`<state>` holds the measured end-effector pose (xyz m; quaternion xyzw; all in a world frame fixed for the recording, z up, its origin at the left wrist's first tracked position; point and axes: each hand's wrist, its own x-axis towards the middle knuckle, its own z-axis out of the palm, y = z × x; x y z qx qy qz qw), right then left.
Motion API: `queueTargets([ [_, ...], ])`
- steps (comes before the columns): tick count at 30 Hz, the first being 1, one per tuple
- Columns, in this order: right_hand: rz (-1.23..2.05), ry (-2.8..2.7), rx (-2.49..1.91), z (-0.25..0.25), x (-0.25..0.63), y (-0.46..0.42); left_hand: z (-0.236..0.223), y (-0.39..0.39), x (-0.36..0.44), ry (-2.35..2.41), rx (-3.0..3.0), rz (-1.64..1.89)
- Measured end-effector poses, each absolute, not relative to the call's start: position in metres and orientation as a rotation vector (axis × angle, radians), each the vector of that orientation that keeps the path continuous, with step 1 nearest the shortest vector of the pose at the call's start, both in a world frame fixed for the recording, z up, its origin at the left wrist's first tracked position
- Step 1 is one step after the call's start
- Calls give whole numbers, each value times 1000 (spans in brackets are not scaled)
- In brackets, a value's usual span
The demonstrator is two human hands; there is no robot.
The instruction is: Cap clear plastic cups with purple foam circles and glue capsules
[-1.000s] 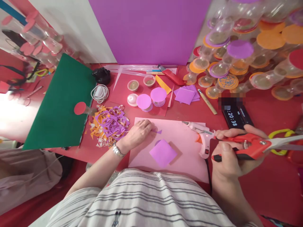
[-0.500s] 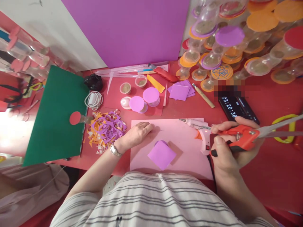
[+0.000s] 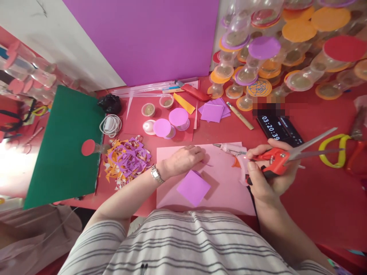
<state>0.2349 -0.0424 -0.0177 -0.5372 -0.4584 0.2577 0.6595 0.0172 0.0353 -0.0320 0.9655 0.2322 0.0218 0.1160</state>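
My right hand (image 3: 268, 173) is wrapped round the red and black handles of spring-loaded scissors (image 3: 278, 162), whose blades are apart and point right. Partly behind that hand lies a pink hot glue gun (image 3: 233, 149). My left hand (image 3: 187, 158) rests palm down over the pink sheet (image 3: 169, 194), fingers curled together. Close to its fingertips is a thin dark sliver (image 3: 208, 165); whether the fingers pinch anything is hidden. Just below that hand, a purple paper square (image 3: 193, 188) sits on top of a round piece that shows only at its upper edge.
Paper scraps (image 3: 129, 158) are heaped on the left by a green board (image 3: 65, 152). Purple-topped cups (image 3: 163, 128), purple squares (image 3: 212, 112), a wooden-handled tool (image 3: 241, 116) and a phone (image 3: 278, 128) lie farther back. Stacked clear hourglass shapes (image 3: 246, 72) crowd the back right. Another person's sleeve (image 3: 51, 233) shows lower left.
My left hand has moved right across the pink sheet, nearer the glue gun. The scissors have shifted left with my right hand. The view has turned slightly.
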Motion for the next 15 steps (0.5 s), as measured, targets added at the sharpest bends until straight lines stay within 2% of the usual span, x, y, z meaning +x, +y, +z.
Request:
queueTargets([
  [8, 558, -1084, -1227, -20, 237, -43, -36, 33, 20, 724, 2820, 29],
  [15, 530, -1164, -1189, -20, 237, -42, -30, 39, 8, 646, 2569, 256],
])
